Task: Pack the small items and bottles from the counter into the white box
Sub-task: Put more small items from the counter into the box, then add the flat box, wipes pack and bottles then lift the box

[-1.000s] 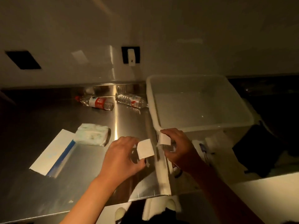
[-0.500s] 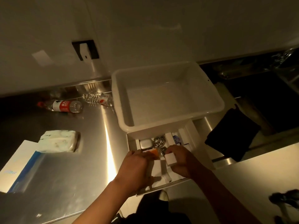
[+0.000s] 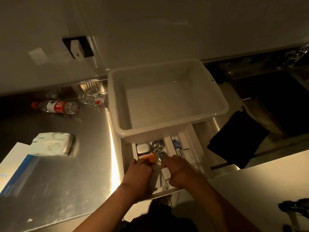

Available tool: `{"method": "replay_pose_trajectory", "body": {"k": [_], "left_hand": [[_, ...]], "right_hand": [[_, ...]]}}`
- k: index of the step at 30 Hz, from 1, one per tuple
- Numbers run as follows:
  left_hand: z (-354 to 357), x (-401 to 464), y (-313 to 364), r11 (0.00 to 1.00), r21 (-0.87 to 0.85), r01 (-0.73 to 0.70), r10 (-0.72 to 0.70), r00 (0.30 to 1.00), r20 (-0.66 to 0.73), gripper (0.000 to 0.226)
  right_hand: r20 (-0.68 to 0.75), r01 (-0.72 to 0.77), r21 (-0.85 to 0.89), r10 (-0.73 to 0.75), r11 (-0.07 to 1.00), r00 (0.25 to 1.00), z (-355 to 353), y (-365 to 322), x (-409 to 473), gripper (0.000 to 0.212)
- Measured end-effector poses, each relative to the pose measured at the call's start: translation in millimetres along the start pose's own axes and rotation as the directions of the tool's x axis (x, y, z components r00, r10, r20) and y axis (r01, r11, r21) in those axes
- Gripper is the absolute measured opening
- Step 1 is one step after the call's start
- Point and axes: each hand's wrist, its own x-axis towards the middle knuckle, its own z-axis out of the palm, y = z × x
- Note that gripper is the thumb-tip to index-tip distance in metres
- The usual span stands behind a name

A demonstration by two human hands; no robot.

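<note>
Two hands work over a shallow white tray with slim compartments, in front of the big white box (image 3: pixel 167 97), which looks empty. The left hand (image 3: pixel 138 174) curls its fingers on an orange-labelled packet (image 3: pixel 148 159); whether that grip has fully closed I cannot tell. The right hand (image 3: pixel 179 171) is closed around a small white cube (image 3: pixel 165 172), pinched between thumb and fingers.

Both pieces look light and rigid, so a fingertip pinch across opposite flat sides should serve. Just beyond the hands lie a rounded white case (image 3: pixel 143 148), likely smooth and slippery, and a heap of metal chain (image 3: pixel 157 146), limp, best scooped whole.

Far to the left of the left hand, on the bench (image 3: pixel 66 173), a red-labelled bottle (image 3: pixel 56 107) and a clear bottle (image 3: pixel 93 99) lie on their sides; they would roll, so wrap mid-body. A soft tissue pack (image 3: pixel 51 144) lies nearer.
</note>
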Motion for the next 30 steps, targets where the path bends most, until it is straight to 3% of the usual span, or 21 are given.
{"method": "replay_pose_trajectory", "body": {"k": [6,12,18,27,30], "left_hand": [[1,1,2,0.994,0.105,0.027,-0.034,0.997,0.07,0.051],[-4,4,3,0.997,0.059,0.049,-0.055,0.993,0.105,0.039],[-4,1,-1,0.998,-0.049,0.041,-0.04,0.999,0.014,0.03],[-35,-19,-26,0.995,-0.097,-0.037,0.009,0.961,-0.276,0.036],[-45,-36,-46,0.989,-0.145,-0.014,-0.041,0.929,-0.368,0.038]], "right_hand": [[0.127,0.008,-0.043,-0.003,0.999,0.992,-3,-6,4,0.062],[0.211,-0.02,0.003,0.019,1.0,0.977,-9,-8,6,0.061],[0.181,-0.014,0.011,0.012,1.0,0.983,-11,-7,3,0.068],[-0.048,0.167,0.121,-0.163,0.978,0.985,-49,-43,15,0.031],[-0.143,0.224,0.157,-0.202,0.962,0.969,-59,-76,21,0.033]]}}
